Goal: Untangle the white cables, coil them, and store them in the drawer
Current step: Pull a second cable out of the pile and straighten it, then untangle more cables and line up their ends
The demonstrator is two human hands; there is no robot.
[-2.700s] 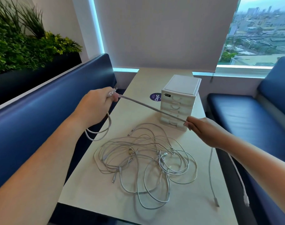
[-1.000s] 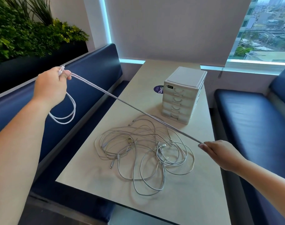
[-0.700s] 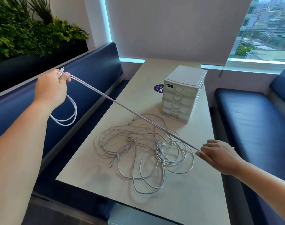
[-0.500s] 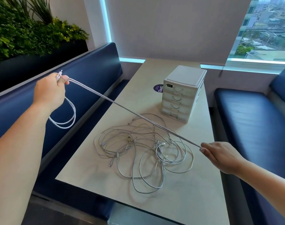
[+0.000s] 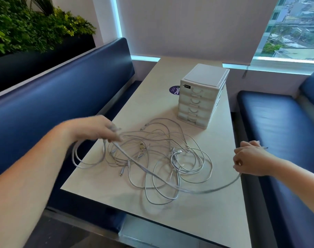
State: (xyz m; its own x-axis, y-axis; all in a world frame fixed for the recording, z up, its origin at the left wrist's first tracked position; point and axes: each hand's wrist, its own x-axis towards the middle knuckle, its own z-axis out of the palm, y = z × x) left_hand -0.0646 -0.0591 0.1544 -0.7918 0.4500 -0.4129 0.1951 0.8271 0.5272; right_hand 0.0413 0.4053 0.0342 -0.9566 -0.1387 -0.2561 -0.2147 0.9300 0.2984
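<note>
While the left hand (image 5: 98, 130) grips the cable (image 5: 215, 190), the right hand (image 5: 249, 159) pinches it too — slack span lying left-to-right across the tangle (image 5: 184, 154). Left hand nearer.

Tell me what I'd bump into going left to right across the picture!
Green plants → left hand → tangled cables → right hand → blue seat. Both hands grip one loose white cable, which crosses the pile, so it's left out.

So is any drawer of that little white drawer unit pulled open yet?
No, every drawer front on the drawer unit sits flush and closed.
</note>
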